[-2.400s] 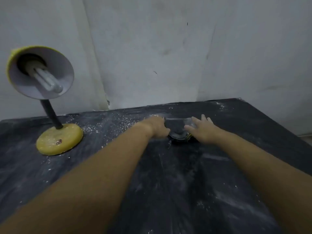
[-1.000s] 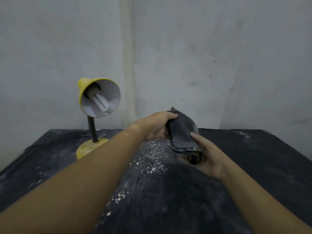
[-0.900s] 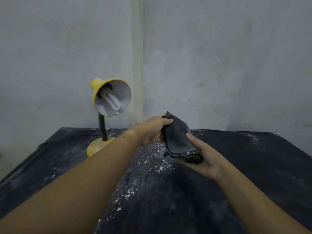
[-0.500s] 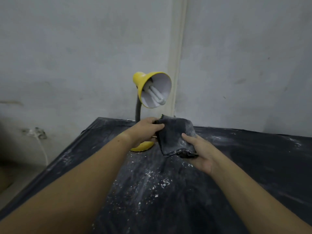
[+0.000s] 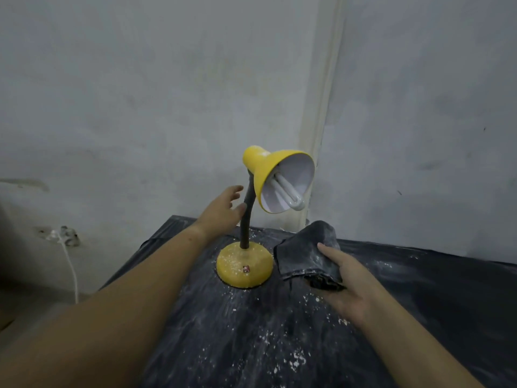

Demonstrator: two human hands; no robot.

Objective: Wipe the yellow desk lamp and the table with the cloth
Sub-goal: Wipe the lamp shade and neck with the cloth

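White cord [image 5: 71,271] hangs down the grey wall [image 5: 140,107] at the far left, from a fitting low on it. Next comes the left hand [image 5: 223,211], raised off the table, its fingers spread and loose and holding nothing. Its thumb lies just beside the lamp's dark bendy neck [image 5: 247,219], perhaps touching it, though the view is too soft to be sure.

The yellow desk lamp [image 5: 263,175] stands upright near the back left corner of the table [image 5: 436,306]. Its round yellow base [image 5: 237,271] is flecked with white powder and carries a small red spot. The yellow shade [image 5: 261,168] tilts down and to the right (white inside, with a white tube bulb [image 5: 288,193] showing).

Just right of the base, the dark grey cloth [image 5: 305,254] is bunched and dusty, held up off the table. The right hand [image 5: 348,289] lies palm up beneath it, with the thumb pressed on top and the fingers under, so the cloth is pinched between them.

Black and smeared, the table is scattered with white powder [image 5: 296,359], thickest in front of the lamp.
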